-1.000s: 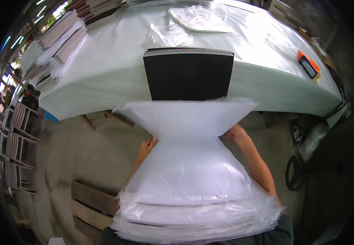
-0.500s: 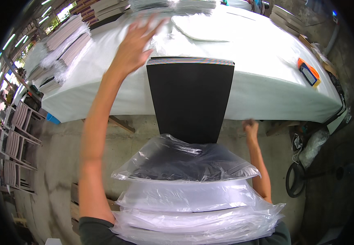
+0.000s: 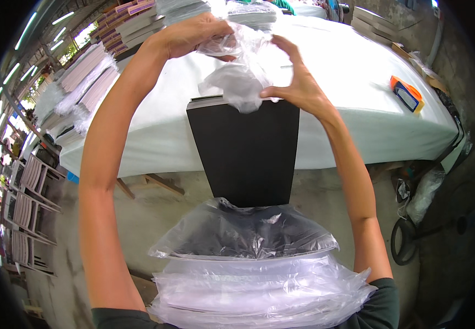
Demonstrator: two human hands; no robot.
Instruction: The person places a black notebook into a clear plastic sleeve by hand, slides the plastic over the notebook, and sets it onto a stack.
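White-covered surface (image 3: 358, 126) in a workshop, with both hands working a thin plastic bag (image 3: 243, 77) above a black panel (image 3: 243, 153).

Left hand (image 3: 193, 35) and right hand (image 3: 298, 88) each had the grip pinched on the crumpled clear bag, held at the far top edge of the panel. It looked very light, soft and slippery, best taken at its open rim; the panel seemed stiff and flat, leaning from the surface down to the near stack of bagged panels (image 3: 259, 285).

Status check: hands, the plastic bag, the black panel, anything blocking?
Left hand and right hand both gripping crumpled clear plastic bag above black panel. Panel's near end sits in bagged stack. Nothing blocking; orange tool off to right on table.
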